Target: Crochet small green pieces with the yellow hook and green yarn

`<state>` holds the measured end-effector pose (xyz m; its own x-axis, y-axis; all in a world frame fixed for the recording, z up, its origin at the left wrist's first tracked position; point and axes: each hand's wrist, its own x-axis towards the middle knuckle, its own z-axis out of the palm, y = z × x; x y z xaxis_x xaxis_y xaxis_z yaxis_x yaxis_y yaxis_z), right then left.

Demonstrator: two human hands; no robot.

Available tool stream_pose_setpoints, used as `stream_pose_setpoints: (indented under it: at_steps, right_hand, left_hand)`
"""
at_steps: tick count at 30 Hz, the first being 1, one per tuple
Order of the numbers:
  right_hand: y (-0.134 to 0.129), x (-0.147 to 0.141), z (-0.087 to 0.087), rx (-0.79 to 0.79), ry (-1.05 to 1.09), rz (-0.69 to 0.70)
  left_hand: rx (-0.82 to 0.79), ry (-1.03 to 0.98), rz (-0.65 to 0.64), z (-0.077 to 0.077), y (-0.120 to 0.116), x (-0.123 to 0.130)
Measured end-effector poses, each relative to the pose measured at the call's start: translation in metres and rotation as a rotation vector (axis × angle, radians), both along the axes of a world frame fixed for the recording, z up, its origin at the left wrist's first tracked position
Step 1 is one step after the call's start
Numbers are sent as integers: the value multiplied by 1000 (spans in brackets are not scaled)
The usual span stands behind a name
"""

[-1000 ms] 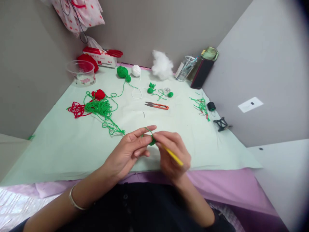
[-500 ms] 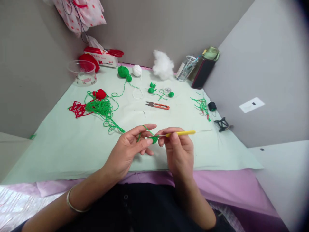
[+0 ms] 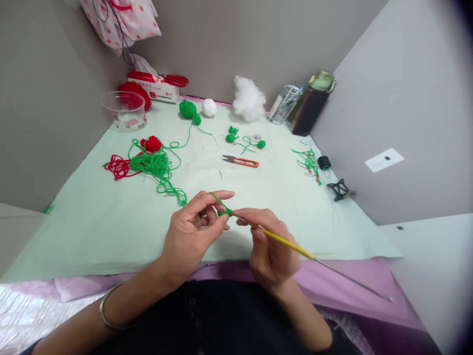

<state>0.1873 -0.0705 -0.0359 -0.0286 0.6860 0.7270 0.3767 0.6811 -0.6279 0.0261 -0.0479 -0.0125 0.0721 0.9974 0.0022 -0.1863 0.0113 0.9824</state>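
Between thumb and fingers, my left hand [image 3: 195,222] pinches a small green crochet piece [image 3: 225,213]. Green yarn [image 3: 219,199] runs from the piece up over the raised left index finger. My right hand [image 3: 275,246] grips a crochet hook [image 3: 288,241] by its yellow handle, with the far metal end sloping down to the right. The hook's working tip meets the crochet piece near the left fingertips; the exact stitch is too small to make out. A tangle of loose green yarn [image 3: 155,165] lies beyond my left hand.
Orange thread snips [image 3: 241,161] lie mid-table, with small green crocheted balls [image 3: 231,138] behind them. White stuffing [image 3: 249,98], a clear cup [image 3: 284,104] and a tissue box [image 3: 155,88] stand along the back. Yarn scraps [image 3: 308,162], a black spool [image 3: 324,162] and a plastic tub [image 3: 125,111] sit at the sides.
The hook has swung from nearly level to a slope, its free end now lower and farther right. My right hand has turned and dropped slightly; the left has shifted a little left.
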Motion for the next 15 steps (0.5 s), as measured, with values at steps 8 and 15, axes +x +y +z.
stream_pose_setpoints:
  at_steps: [8, 15]
  right_hand:
    - [4, -3, -14, 170, -277, -186]
    - [9, -1, -3, -118, 255, -46]
  left_hand:
    - [-167, -220, -79, -3, -3, 4]
    - [-390, -482, -246, 0, 10, -3]
